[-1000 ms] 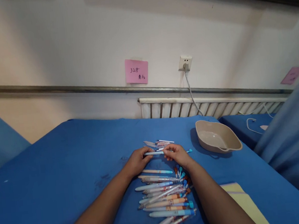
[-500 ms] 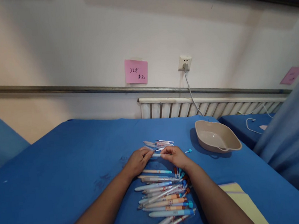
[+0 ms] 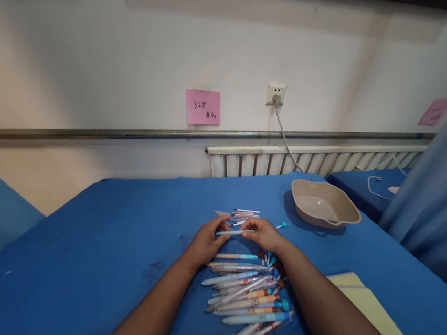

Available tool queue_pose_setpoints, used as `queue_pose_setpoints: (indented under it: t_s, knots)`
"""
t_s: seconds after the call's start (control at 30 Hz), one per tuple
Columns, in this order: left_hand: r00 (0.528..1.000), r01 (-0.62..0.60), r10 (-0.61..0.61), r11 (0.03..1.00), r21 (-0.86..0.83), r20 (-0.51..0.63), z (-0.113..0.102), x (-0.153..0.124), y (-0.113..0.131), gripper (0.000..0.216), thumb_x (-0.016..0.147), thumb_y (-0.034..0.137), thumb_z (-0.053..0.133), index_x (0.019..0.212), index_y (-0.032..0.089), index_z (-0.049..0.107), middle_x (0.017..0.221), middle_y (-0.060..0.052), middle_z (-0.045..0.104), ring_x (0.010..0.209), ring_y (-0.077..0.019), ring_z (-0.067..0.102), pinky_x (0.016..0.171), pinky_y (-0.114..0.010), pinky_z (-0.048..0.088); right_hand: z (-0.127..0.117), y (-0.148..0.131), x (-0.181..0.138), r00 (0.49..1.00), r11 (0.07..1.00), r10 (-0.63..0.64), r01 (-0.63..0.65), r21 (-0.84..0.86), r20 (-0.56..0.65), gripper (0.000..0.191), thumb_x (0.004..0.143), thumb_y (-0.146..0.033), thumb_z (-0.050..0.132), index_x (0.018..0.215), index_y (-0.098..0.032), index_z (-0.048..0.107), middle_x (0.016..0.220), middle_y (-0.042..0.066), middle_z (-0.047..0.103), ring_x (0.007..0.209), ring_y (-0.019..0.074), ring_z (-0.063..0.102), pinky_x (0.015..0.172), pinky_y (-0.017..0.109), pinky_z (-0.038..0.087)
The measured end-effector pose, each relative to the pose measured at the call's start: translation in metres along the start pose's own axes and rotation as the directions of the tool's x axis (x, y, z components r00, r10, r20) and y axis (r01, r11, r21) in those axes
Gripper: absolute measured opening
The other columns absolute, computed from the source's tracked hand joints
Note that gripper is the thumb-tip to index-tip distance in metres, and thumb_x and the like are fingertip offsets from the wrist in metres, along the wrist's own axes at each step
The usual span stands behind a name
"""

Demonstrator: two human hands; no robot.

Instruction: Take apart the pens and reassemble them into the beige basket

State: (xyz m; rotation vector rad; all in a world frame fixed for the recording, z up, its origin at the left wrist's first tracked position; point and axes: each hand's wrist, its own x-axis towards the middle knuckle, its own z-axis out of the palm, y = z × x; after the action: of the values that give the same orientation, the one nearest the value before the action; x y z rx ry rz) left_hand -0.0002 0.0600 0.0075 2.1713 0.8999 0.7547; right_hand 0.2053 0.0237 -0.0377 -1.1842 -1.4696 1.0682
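Note:
A pale blue-white pen barrel lies level between my two hands. The fingers and thumb of my right hand pinch its right end. My left hand is around its left tip, index finger and thumb parted, with the tip showing in the gap. Just beyond the fingers is a small pile of thin refills and clear pen parts. Nearer to me, several pens lie in a rough column, blue, orange and clear. Small blue and brown caps sit by my right wrist, partly hidden by the forearm.
A beige plastic basin stands at the right back of the blue-covered table. One small teal cap piece lies right of my hand. Yellow paper is beside my right forearm. Behind are a radiator and a plugged-in cable.
My left fingers have parted from the pen barrel, so its left tip now shows between them. The right hand keeps its pinch in nearly the same place.

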Motion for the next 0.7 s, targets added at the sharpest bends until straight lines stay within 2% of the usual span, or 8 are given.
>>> queue_pose_setpoints:
  t_s: [0.07, 0.13, 0.17, 0.23, 0.3, 0.43, 0.57, 0.7]
  knots:
    - [0.997, 0.069, -0.070, 0.997, 0.023, 0.028, -0.001, 0.000, -0.002, 0.036, 0.083, 0.036, 0.047, 0.114, 0.021, 0.056, 0.077, 0.000, 0.066, 0.073, -0.0161, 0.060, 0.072, -0.026, 0.045, -0.001, 0.001, 0.000, 1.000, 1.000, -0.009, 0.009, -0.016, 0.000, 0.017, 0.067, -0.033, 0.066, 0.074, -0.018, 0.062, 0.072, -0.001, 0.064, 0.070, 0.0150, 0.057, 0.070, 0.029, 0.044]
    - [0.988, 0.152, -0.152, 0.987, 0.050, 0.004, -0.001, 0.000, -0.004, 0.037, 0.089, 0.039, 0.037, 0.112, 0.020, 0.058, 0.065, 0.001, 0.064, 0.065, -0.0157, 0.060, 0.066, -0.026, 0.045, -0.002, 0.002, 0.001, 1.000, 1.000, -0.012, 0.012, -0.019, -0.004, 0.017, 0.067, -0.033, 0.066, 0.075, -0.018, 0.063, 0.073, 0.000, 0.064, 0.071, 0.0154, 0.057, 0.071, 0.029, 0.045]
    - [0.986, 0.165, -0.164, 0.985, 0.051, -0.017, -0.001, 0.001, -0.006, 0.038, 0.089, 0.040, 0.037, 0.113, 0.019, 0.056, 0.067, 0.000, 0.064, 0.066, -0.0158, 0.060, 0.066, -0.026, 0.045, -0.002, 0.003, 0.001, 1.000, 1.000, -0.013, 0.012, -0.019, -0.007, 0.017, 0.067, -0.032, 0.066, 0.075, -0.018, 0.063, 0.073, 0.000, 0.064, 0.071, 0.0155, 0.058, 0.071, 0.029, 0.045]
    - [0.992, 0.122, -0.120, 0.992, 0.039, -0.033, 0.000, 0.001, -0.009, 0.040, 0.083, 0.040, 0.049, 0.117, 0.018, 0.053, 0.084, -0.002, 0.067, 0.074, -0.0161, 0.061, 0.071, -0.026, 0.046, -0.001, 0.005, 0.001, 1.000, 0.999, -0.015, 0.015, -0.032, -0.009, 0.016, 0.067, -0.032, 0.066, 0.075, -0.018, 0.063, 0.073, 0.000, 0.064, 0.071, 0.0154, 0.058, 0.071, 0.029, 0.045]
    - [0.999, 0.052, -0.052, 0.998, 0.039, 0.014, 0.001, 0.001, -0.012, 0.040, 0.078, 0.036, 0.058, 0.114, 0.019, 0.055, 0.096, -0.003, 0.066, 0.082, -0.0164, 0.060, 0.076, -0.026, 0.045, -0.002, 0.006, 0.000, 1.000, 0.997, -0.024, 0.024, -0.072, 0.000, 0.015, 0.067, -0.030, 0.066, 0.075, -0.018, 0.063, 0.074, 0.000, 0.065, 0.071, 0.0154, 0.058, 0.071, 0.029, 0.045]
    - [0.995, -0.005, -0.009, 0.992, 0.128, 0.104, -0.003, 0.001, -0.019, 0.021, 0.083, 0.030, 0.049, 0.094, 0.020, 0.064, 0.093, -0.003, 0.067, 0.087, -0.0172, 0.059, 0.080, -0.027, 0.043, -0.012, 0.004, -0.003, 0.999, 0.960, -0.041, 0.034, -0.278, -0.020, 0.010, 0.071, -0.025, 0.063, 0.078, -0.019, 0.064, 0.081, 0.000, 0.066, 0.077, 0.0158, 0.059, 0.074, 0.028, 0.044]
    - [0.996, 0.000, -0.019, 0.976, 0.216, 0.088, -0.015, 0.003, -0.025, 0.020, 0.084, 0.030, 0.048, 0.093, 0.021, 0.064, 0.093, -0.003, 0.067, 0.088, -0.0188, 0.059, 0.080, -0.029, 0.043, -0.027, 0.000, -0.007, 0.999, 0.857, -0.032, 0.005, -0.515, -0.044, 0.006, 0.072, -0.019, 0.062, 0.077, -0.020, 0.064, 0.082, 0.001, 0.066, 0.078, 0.0160, 0.058, 0.074, 0.027, 0.042]
    - [0.999, 0.036, -0.041, 0.983, 0.179, 0.025, -0.015, 0.003, -0.024, 0.023, 0.085, 0.032, 0.047, 0.097, 0.019, 0.062, 0.097, -0.004, 0.067, 0.090, -0.0193, 0.060, 0.082, -0.029, 0.043, -0.023, -0.001, -0.006, 0.999, 0.861, -0.033, 0.012, -0.509, -0.032, 0.006, 0.072, -0.019, 0.062, 0.078, -0.020, 0.064, 0.083, 0.001, 0.066, 0.079, 0.0160, 0.059, 0.074, 0.027, 0.043]
